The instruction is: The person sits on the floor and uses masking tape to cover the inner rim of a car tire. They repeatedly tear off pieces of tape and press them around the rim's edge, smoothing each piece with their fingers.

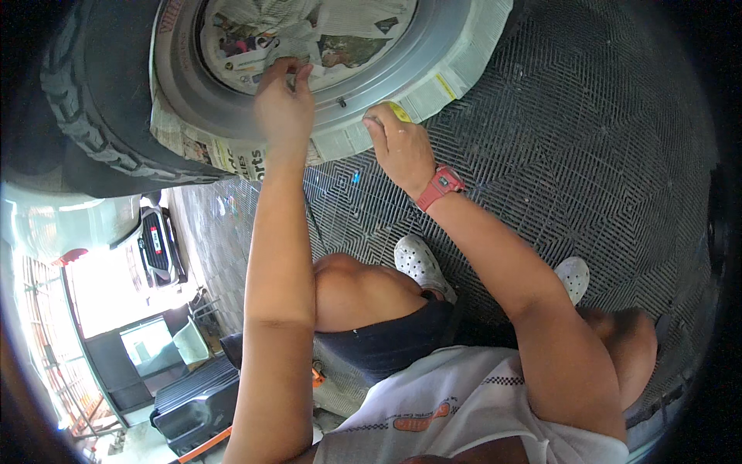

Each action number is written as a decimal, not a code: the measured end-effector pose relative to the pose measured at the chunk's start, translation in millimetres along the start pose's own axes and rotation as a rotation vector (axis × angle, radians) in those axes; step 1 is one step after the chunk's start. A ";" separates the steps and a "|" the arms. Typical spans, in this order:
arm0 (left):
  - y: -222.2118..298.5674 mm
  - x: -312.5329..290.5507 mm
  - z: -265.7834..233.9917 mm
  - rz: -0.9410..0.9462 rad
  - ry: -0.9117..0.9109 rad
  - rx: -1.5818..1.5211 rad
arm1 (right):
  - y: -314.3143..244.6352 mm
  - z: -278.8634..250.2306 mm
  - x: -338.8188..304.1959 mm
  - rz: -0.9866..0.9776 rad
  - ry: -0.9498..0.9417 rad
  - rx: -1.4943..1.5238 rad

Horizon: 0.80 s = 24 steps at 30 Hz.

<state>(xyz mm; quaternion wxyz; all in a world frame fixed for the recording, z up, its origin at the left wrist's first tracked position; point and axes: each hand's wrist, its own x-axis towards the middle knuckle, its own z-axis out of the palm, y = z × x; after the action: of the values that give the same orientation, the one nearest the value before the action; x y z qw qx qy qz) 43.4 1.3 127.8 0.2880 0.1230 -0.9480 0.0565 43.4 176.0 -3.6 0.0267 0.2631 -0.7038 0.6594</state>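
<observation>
The left hand (286, 97), slightly blurred, is held over the inside of the wheel rim (371, 90), its fingers curled and its thumb bent toward them; whether anything is pinched there cannot be told. The right hand (402, 143) is closed at the lower edge of the wheel, and a yellow roll (399, 112), partly hidden by the knuckles, is held in it. A red watch (444, 184) is worn on the right wrist.

The silver rim is placed at the top of the view, just ahead of both hands. Its middle is covered by printed newspaper (352, 50), and a black valve (342, 102) is seen low on the metal. Around the rim a band of folded newspaper (471, 58) is laid, marked by a short yellow strip (445, 85) on the right. To the left, a black tyre (93, 131) with chunky tread is seen.

Below, white clogs (421, 263) are worn on a dark ridged floor (603, 155), along with dark shorts (386, 336) and a white shirt (440, 402). At the far left, a pale car (69, 224), a dark grille (158, 246) and a black box (197, 410) are seen.
</observation>
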 end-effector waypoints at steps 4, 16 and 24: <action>5.7 -3.6 -6.2 0.043 0.040 0.062 | 3.3 -7.8 9.5 0.180 0.003 -0.001; 13.6 -11.4 -13.6 -0.183 -0.170 -0.316 | -0.4 36.2 84.1 0.427 -0.059 0.178; 2.4 -0.9 -2.4 0.188 -0.179 0.160 | -2.2 71.8 106.1 0.451 0.225 0.014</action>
<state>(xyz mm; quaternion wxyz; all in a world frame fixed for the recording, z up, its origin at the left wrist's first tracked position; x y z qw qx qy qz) 44.8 4.2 129.2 0.1851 0.0608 -0.9697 0.1472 -24.7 72.8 30.0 -0.0447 0.0247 -0.7327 0.6786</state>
